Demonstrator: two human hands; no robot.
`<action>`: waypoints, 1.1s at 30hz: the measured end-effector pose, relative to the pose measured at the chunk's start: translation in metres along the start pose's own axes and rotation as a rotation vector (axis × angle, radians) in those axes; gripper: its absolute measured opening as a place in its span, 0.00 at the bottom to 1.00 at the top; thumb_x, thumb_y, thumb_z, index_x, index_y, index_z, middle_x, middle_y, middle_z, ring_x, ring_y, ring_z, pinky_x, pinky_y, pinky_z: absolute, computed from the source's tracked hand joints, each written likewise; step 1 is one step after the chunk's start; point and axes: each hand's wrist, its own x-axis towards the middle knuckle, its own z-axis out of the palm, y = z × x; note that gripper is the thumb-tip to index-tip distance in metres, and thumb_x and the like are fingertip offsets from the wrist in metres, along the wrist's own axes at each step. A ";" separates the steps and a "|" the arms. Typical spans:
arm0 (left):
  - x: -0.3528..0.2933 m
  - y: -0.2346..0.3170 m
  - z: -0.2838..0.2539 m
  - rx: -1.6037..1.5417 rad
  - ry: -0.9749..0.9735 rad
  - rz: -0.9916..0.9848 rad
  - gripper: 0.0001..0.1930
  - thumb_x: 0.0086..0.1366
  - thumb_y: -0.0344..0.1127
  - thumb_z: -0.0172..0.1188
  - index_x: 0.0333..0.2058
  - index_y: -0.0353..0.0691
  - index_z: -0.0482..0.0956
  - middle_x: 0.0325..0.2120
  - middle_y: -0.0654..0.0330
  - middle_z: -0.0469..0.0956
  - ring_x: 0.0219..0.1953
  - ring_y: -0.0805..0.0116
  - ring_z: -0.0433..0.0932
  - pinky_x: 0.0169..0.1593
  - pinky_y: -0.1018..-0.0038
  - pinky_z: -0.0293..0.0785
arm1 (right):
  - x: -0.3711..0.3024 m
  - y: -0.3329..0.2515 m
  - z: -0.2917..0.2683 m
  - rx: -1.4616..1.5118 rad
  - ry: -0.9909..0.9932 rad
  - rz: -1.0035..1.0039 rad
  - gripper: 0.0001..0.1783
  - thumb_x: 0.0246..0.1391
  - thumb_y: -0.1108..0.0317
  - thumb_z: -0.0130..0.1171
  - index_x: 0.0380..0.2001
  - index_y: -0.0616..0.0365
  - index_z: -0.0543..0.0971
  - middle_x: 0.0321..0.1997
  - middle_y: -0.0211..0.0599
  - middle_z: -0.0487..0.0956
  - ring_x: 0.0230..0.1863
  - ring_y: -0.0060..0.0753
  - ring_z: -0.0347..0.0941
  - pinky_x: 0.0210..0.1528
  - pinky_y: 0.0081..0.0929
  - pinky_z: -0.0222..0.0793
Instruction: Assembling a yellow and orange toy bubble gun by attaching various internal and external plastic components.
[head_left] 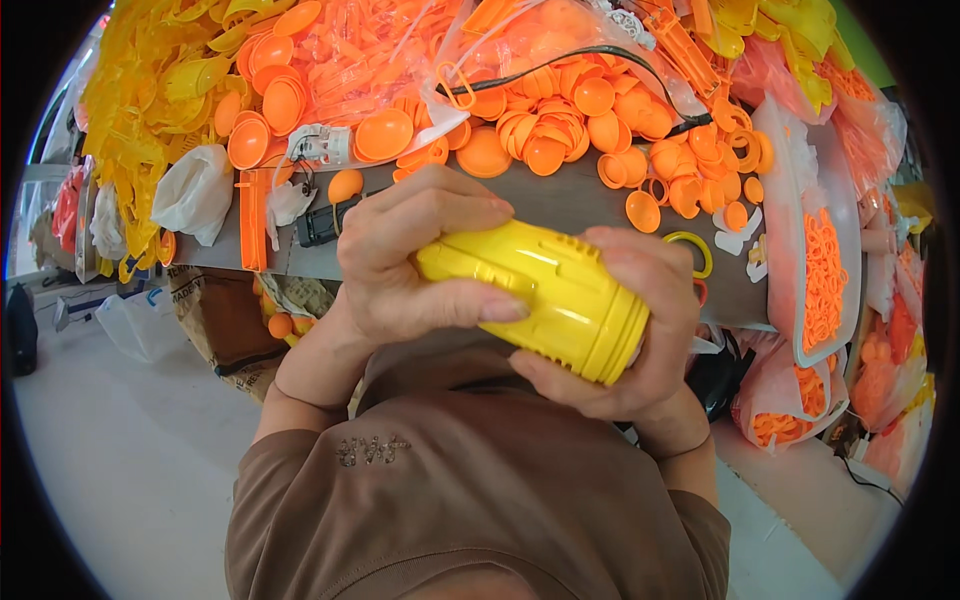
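A glossy yellow plastic housing [545, 290], shaped like a fat flashlight with ribs and raised details, is held up in front of my chest. My left hand [405, 262] is closed round its narrower end, with the thumb pressed along the near side. At the wide, ringed end, my right hand [655, 315] grips from the right, its thumb under the rim and its fingers over the top. The housing tilts down toward the right. Behind it on the dark table [580, 203] lie orange round cups [545, 135], and a yellow ring [690, 252] shows beside my right hand.
Yellow plastic parts [130, 130] are heaped at the far left. A white tray [850, 290] of small orange pieces stands on the right. A black cord [600, 50] crosses the orange pile. Below the table's left side is a brown paper sack [215, 325].
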 end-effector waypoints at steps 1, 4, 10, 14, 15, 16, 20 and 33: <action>-0.001 -0.001 0.003 -0.037 0.022 -0.066 0.35 0.45 0.59 0.67 0.33 0.25 0.76 0.31 0.46 0.76 0.33 0.59 0.77 0.36 0.71 0.72 | 0.002 0.002 -0.003 0.008 -0.022 0.022 0.43 0.31 0.64 0.74 0.51 0.62 0.62 0.45 0.51 0.68 0.44 0.43 0.68 0.40 0.33 0.71; 0.009 -0.007 -0.003 -0.117 -0.140 -0.136 0.37 0.40 0.55 0.72 0.40 0.28 0.75 0.34 0.50 0.77 0.36 0.63 0.77 0.39 0.73 0.72 | 0.020 0.003 -0.017 0.023 -0.096 0.071 0.40 0.29 0.65 0.74 0.48 0.61 0.66 0.43 0.45 0.70 0.42 0.40 0.70 0.42 0.32 0.67; 0.015 -0.017 0.004 -0.259 -0.358 -0.313 0.50 0.33 0.41 0.76 0.58 0.33 0.62 0.45 0.54 0.74 0.47 0.67 0.73 0.51 0.71 0.69 | 0.065 0.003 -0.015 0.039 -0.260 0.249 0.39 0.33 0.61 0.72 0.50 0.62 0.67 0.44 0.40 0.72 0.42 0.35 0.70 0.45 0.29 0.67; 0.000 -0.035 0.002 -0.982 0.001 -0.468 0.46 0.37 0.40 0.68 0.57 0.31 0.60 0.47 0.46 0.71 0.48 0.58 0.74 0.49 0.66 0.72 | 0.063 0.003 -0.016 0.162 0.055 0.295 0.40 0.38 0.57 0.70 0.54 0.62 0.66 0.46 0.38 0.72 0.42 0.32 0.70 0.45 0.28 0.67; -0.004 -0.041 -0.003 -1.036 0.058 -0.352 0.45 0.38 0.40 0.66 0.56 0.30 0.60 0.47 0.44 0.70 0.48 0.55 0.74 0.48 0.64 0.74 | 0.061 0.005 -0.014 0.208 0.195 0.295 0.40 0.40 0.56 0.69 0.54 0.63 0.65 0.46 0.38 0.72 0.42 0.31 0.70 0.45 0.27 0.67; -0.009 -0.044 -0.001 -1.223 0.185 -0.307 0.44 0.38 0.43 0.66 0.55 0.30 0.60 0.45 0.45 0.71 0.44 0.54 0.75 0.45 0.63 0.75 | 0.047 0.021 -0.021 0.090 0.104 0.231 0.41 0.43 0.48 0.66 0.55 0.62 0.65 0.43 0.35 0.71 0.38 0.26 0.69 0.40 0.23 0.67; -0.013 -0.038 -0.009 -0.871 0.340 -0.410 0.49 0.41 0.59 0.66 0.54 0.31 0.60 0.37 0.52 0.71 0.32 0.64 0.75 0.32 0.70 0.77 | 0.002 0.023 -0.012 0.319 -0.239 0.481 0.44 0.47 0.41 0.61 0.56 0.65 0.63 0.41 0.34 0.71 0.31 0.19 0.67 0.31 0.16 0.64; -0.042 -0.010 0.002 -0.965 0.236 -0.365 0.40 0.40 0.56 0.64 0.49 0.37 0.65 0.37 0.54 0.72 0.34 0.61 0.75 0.38 0.67 0.75 | -0.024 0.023 0.046 0.505 0.011 0.166 0.32 0.54 0.49 0.54 0.47 0.70 0.67 0.37 0.45 0.75 0.31 0.35 0.75 0.33 0.26 0.70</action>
